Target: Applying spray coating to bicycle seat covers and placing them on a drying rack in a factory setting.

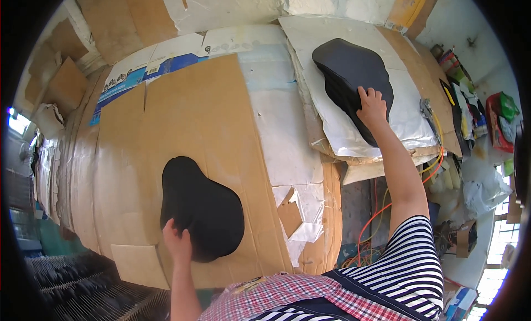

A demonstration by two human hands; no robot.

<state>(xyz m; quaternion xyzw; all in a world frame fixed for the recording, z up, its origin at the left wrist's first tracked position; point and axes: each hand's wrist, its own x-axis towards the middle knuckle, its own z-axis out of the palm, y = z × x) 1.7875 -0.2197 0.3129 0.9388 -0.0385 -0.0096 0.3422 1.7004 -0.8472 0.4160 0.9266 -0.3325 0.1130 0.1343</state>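
Note:
A black saddle-shaped pad (207, 210) lies on a brown cardboard sheet, its narrow end pointing away from me. My left hand (178, 244) touches its near left edge, fingers apart. Farther off to the right, a second black saddle-shaped piece (354, 64), smooth and slightly shiny, rests on a white-covered stack of boards. It looks thicker, with a sloping side toward me. My right hand (373, 106) is on that side, arm stretched out and fingers spread over the surface. Whether either hand pinches the material is unclear.
Brown cardboard (204, 111) covers the left worktop. Torn paper (307, 232) lies at its right edge. The white-covered stack (409, 116) sits higher on the right. Orange and yellow hoses (441, 155) hang beside it. A wire rack (94, 288) stands at lower left, and bags (481, 183) hang along the right wall.

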